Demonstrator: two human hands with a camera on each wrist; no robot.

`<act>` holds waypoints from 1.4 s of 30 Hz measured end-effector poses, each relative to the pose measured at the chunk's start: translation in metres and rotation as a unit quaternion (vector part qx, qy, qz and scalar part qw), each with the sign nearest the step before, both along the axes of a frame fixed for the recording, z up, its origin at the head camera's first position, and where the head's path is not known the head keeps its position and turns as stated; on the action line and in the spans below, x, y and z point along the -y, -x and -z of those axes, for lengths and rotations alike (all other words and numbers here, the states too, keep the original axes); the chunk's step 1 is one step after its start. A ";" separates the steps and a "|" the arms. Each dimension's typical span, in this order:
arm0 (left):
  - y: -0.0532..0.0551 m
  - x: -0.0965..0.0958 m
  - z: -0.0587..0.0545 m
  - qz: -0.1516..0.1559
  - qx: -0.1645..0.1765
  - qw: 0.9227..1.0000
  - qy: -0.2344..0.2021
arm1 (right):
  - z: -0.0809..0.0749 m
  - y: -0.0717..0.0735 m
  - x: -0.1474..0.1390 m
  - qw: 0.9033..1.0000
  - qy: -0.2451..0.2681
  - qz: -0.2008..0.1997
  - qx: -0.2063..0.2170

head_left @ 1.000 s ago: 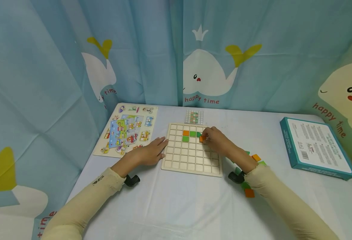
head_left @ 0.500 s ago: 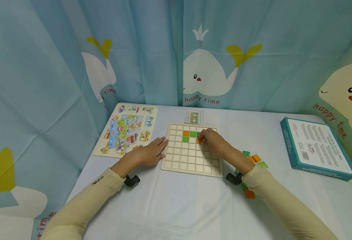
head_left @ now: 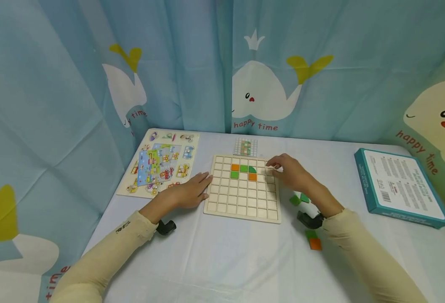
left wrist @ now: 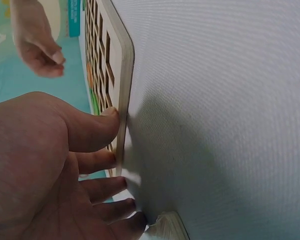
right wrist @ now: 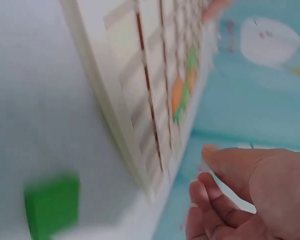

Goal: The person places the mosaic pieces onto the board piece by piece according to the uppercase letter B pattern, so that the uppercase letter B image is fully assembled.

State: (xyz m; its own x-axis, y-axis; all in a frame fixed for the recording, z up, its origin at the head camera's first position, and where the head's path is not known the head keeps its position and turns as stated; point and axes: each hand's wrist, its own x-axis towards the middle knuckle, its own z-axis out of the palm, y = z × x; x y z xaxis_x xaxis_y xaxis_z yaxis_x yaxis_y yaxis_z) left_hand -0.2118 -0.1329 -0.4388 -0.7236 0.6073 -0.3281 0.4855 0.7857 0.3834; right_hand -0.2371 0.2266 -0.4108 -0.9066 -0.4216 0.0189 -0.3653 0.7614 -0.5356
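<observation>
A wooden grid board point(head_left: 241, 206) lies flat mid-table, with green and orange tiles in its upper cells. Among them are an orange square tile point(head_left: 252, 176) and, just above it, a green rounded tile point(head_left: 251, 169). My left hand point(head_left: 190, 191) rests at the board's left edge, its thumb and fingertips touching the rim in the left wrist view. Over the upper right edge of the board hovers my right hand point(head_left: 288, 171), fingers loosely bent and nothing held. In the right wrist view a gap shows between thumb point(right wrist: 230, 162) and fingers.
Loose tiles lie right of the board: a green square point(head_left: 295, 200), a green piece point(head_left: 304, 198) and an orange square point(head_left: 315, 244). A small pattern card point(head_left: 246, 147) is behind the board. At left lies a picture puzzle point(head_left: 186, 168); at right, a teal box point(head_left: 404, 185).
My right hand has set the orange tile into a cell below the green rounded tile, let go, and moved right. The left hand has stayed in place.
</observation>
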 end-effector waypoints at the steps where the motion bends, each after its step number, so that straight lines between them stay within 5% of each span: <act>1: 0.000 0.000 0.000 0.001 -0.001 1.000 0.001 | -0.004 0.001 -0.007 1.000 -0.004 0.011 -0.002; 9: -0.001 0.001 -0.001 0.001 0.000 1.000 0.000 | -0.022 -0.003 -0.070 0.998 -0.034 0.057 0.010; 16: -0.001 0.000 -0.003 -0.002 0.014 1.000 -0.006 | -0.022 -0.024 -0.119 0.985 -0.105 0.064 0.120; 22: -0.001 0.002 -0.001 -0.003 0.012 1.000 -0.008 | -0.008 -0.042 -0.145 0.968 -0.129 0.063 0.204; 32: 0.000 0.002 -0.001 0.000 0.005 1.000 -0.006 | 0.006 -0.053 -0.147 0.979 -0.100 0.085 0.156; 42: 0.003 0.002 0.001 0.006 0.000 1.000 -0.009 | 0.015 -0.047 -0.141 0.986 -0.094 0.094 0.099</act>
